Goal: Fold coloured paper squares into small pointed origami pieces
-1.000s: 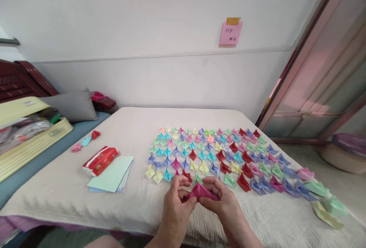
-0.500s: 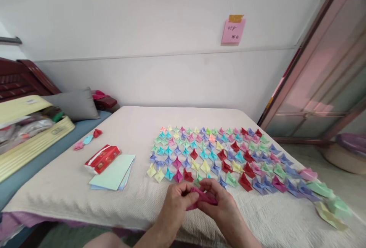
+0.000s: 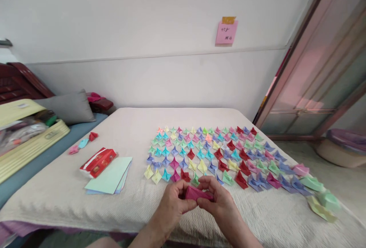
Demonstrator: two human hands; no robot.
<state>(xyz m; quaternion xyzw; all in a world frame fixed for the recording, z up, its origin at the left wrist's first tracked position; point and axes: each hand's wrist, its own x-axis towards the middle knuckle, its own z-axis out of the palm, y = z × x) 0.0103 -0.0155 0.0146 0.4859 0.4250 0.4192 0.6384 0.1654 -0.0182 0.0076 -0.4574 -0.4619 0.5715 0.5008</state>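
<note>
Between both hands is a piece of folded magenta paper (image 3: pixel 195 193), long and pointed toward the right. My left hand (image 3: pixel 175 201) pinches its left end between thumb and fingers. My right hand (image 3: pixel 216 199) grips its right end, with the two thumb tips close together at the lower edge. Just beyond the hands lie rows of small folded paper boats (image 3: pixel 202 166) in many colours, spread over the cream cover (image 3: pixel 137 122). The nearest one, a green paper boat (image 3: pixel 195 180), sits right behind my fingers.
To the left, a red tissue pack (image 3: pixel 98 162) rests against a stack of coloured paper sheets (image 3: pixel 110 177). Further left are three small folded papers (image 3: pixel 83 143). A yellow box (image 3: pixel 31 137) and a grey cushion (image 3: pixel 67 107) stand beyond. A pink note (image 3: pixel 226 32) hangs on the wall.
The magenta paper has been turned in my hands, so a broader flat face shows. My thumbs have come together below it. The whole view has shifted slightly.
</note>
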